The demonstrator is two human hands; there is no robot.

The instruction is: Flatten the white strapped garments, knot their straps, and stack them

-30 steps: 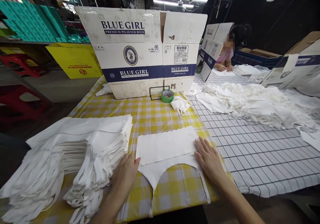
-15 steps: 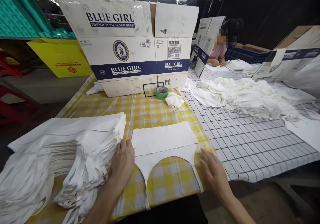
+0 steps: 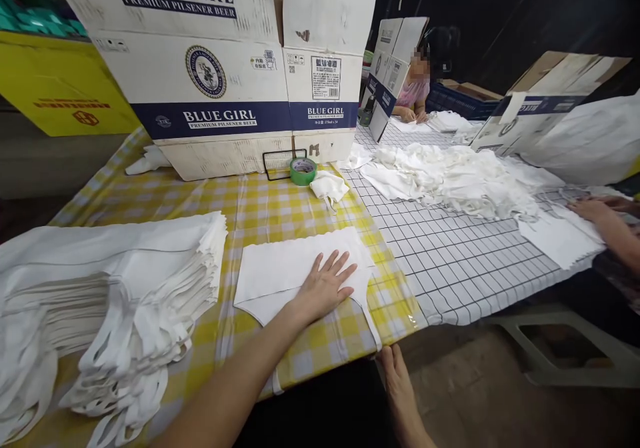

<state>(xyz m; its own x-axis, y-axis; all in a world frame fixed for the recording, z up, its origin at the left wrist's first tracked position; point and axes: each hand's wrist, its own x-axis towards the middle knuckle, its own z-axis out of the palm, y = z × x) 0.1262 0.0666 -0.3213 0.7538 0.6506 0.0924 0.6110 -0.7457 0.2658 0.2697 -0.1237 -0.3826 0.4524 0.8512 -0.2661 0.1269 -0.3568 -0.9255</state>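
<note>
A white garment with thin straps, like a camisole (image 3: 280,268), lies flat on the yellow checked tablecloth (image 3: 240,201), straps toward me. My left hand (image 3: 325,288) rests palm down on it, fingers spread, covering part of its curved neckline. At the table's front edge, my right hand (image 3: 395,371) has its fingers pressed together at the end of the right strap (image 3: 371,325); the fingertips are partly hidden, but they appear to pinch it. To the left is a thick stack of similar white garments (image 3: 165,248), with straps hanging in loops.
A large beer carton (image 3: 215,88) stands at the back, with green tape (image 3: 303,171) and a small white cloth (image 3: 329,188) before it. Loose white garments (image 3: 450,175) cover part of the grid-patterned cloth (image 3: 400,248). Two other people work at the right and far side.
My left hand has moved from the garment's left edge onto its middle. My right hand has gone down to the strap's end. The view has turned right, bringing another person's hands in.
</note>
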